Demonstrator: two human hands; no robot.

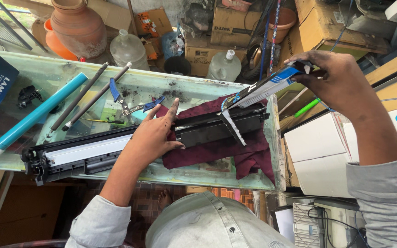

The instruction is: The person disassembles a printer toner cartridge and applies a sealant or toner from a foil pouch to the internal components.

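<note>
- Pressing flat, the left hand (155, 135) rests with fingers apart on the black cartridge (116, 147) lying across the glass surface (60, 73).
- At two o'clock, right hand (338, 80) fingers clamp a blue-white packet (265, 88) above the maroon cloth (217, 149).

A single head-worn camera looks steeply down from above the person's own shoulders, close over the glass-topped desk (171, 87), facing its far edge, where boxes and clay pots (76, 25) stack behind; floor shows beneath the near edge.

Cartridge (116, 149) on table (171, 89), pliers (132, 104) behind.
</note>
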